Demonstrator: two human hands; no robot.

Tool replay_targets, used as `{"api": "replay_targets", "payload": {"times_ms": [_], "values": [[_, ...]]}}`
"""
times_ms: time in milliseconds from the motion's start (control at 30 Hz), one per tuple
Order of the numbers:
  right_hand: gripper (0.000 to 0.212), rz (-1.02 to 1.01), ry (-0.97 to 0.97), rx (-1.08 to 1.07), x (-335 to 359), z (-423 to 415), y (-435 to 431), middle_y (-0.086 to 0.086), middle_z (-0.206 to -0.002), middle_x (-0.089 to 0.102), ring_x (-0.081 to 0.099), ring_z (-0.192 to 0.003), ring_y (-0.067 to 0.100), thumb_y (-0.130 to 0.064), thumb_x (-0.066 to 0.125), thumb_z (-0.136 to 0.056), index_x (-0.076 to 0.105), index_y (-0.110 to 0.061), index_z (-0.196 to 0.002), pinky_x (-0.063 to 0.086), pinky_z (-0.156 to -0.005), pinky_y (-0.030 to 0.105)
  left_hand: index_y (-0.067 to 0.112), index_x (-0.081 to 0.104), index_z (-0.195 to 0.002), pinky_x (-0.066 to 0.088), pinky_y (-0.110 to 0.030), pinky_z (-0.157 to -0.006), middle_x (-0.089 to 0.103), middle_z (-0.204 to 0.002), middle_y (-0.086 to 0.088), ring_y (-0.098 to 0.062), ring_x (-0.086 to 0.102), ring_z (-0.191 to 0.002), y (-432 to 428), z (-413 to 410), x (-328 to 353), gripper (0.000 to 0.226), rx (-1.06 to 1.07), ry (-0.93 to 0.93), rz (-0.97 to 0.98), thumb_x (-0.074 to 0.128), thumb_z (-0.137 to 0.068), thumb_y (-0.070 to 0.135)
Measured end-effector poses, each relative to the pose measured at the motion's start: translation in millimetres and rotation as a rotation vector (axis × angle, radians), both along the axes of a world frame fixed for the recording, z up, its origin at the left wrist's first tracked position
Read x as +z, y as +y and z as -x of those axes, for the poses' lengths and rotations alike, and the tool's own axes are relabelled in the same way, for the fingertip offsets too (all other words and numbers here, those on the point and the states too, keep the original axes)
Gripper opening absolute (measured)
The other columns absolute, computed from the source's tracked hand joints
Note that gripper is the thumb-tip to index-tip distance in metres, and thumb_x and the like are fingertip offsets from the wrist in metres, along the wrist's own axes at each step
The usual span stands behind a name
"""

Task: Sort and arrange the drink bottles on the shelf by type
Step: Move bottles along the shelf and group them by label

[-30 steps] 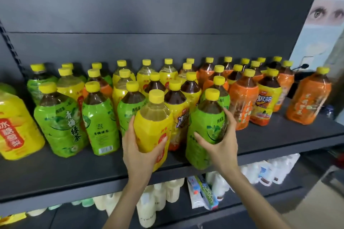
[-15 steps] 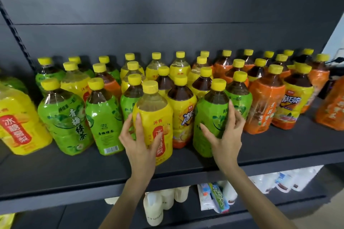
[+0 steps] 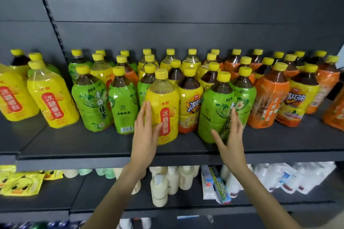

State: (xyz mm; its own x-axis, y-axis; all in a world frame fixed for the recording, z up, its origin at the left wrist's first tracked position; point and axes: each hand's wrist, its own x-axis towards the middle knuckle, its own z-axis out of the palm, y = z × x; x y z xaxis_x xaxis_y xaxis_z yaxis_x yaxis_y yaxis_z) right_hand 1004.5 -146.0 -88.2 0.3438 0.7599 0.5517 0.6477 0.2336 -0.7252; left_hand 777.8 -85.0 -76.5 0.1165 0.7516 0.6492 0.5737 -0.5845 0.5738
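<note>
I see my grip loosened since before, left hand (image 3: 145,135) flat, fingers straight against the yellow bottle (image 3: 164,106), right hand (image 3: 230,141) spread against the green bottle (image 3: 214,111) — both bottles upright near the shelf (image 3: 89,145) front

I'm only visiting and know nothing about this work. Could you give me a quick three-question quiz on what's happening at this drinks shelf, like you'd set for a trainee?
1. Multiple choice: the front bottle that the left hand touches has a label of which colour? A yellow, B orange, C green.
2. True or false: both hands grip bottles by their caps.
3. Fill in: the right hand lies with straight fingers against a bottle whose label is ____.

Key
1. A.
2. False: both hands touch the bottles low on their bodies.
3. Green: it is the green bottle at the shelf's front.
</note>
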Motion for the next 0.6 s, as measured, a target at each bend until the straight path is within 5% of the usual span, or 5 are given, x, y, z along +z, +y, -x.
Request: {"api": "replay_targets", "payload": {"times_ms": [167,233,300,400,600], "values": [[0.045,0.08,-0.182,-0.017,-30.1,-11.2,-49.9,0.005,-0.139,0.042,0.034,-0.128,0.014,-0.04,0.048,-0.096,0.043,-0.024,-0.138,0.039,-0.105,0.041,0.011,0.052,-0.133,0.043,-0.039,-0.084,0.066,-0.108,-0.006,-0.028,0.06,-0.095,-49.7,49.7,-26.2,0.046,0.201,0.377,-0.057,0.031,-0.099,0.034],[0.049,0.1,-0.301,-0.01,-33.1,-8.7,-65.0,0.005,-0.129,0.052,0.04,-0.119,0.013,-0.045,0.043,-0.095,0.05,-0.017,-0.133,0.038,-0.099,0.029,0.01,0.064,-0.118,0.041,-0.038,-0.081,0.069,-0.1,-0.005,-0.03,0.063,-0.087,-72.4,70.8,-34.1,0.045,0.283,0.461,-0.112,0.032,-0.098,0.034],[0.052,0.121,-0.392,0.003,-33.1,-4.8,-77.0,0.005,-0.123,0.057,0.045,-0.112,0.016,-0.047,0.038,-0.092,0.054,-0.014,-0.129,0.037,-0.093,0.026,0.008,0.069,-0.111,0.045,-0.04,-0.075,0.071,-0.095,-0.007,-0.032,0.065,-0.083,-91.6,90.9,-38.2,0.049,0.365,0.514,-0.069,0.032,-0.096,0.038],[0.052,0.145,-0.453,-0.005,-30.7,5.1,-89.3,0.004,-0.118,0.061,0.051,-0.108,0.02,-0.048,0.038,-0.091,0.057,-0.014,-0.125,0.048,-0.086,0.038,0.009,0.068,-0.111,0.049,-0.043,-0.073,0.071,-0.096,-0.008,-0.034,0.066,-0.087,-110.4,121.4,-37.2,0.052,0.42,0.562,0.056,0.034,-0.092,0.042],[0.055,0.195,-0.512,-0.021,-21.6,35.4,-95.0,0.003,-0.121,0.061,0.053,-0.108,0.023,-0.052,0.035,-0.091,0.056,-0.015,-0.127,0.049,-0.084,0.041,0.009,0.067,-0.11,0.049,-0.048,-0.071,0.069,-0.1,-0.011,-0.037,0.062,-0.092,-125.6,184.2,-23.4,0.057,0.53,0.473,0.152,0.032,-0.088,0.048]]}}
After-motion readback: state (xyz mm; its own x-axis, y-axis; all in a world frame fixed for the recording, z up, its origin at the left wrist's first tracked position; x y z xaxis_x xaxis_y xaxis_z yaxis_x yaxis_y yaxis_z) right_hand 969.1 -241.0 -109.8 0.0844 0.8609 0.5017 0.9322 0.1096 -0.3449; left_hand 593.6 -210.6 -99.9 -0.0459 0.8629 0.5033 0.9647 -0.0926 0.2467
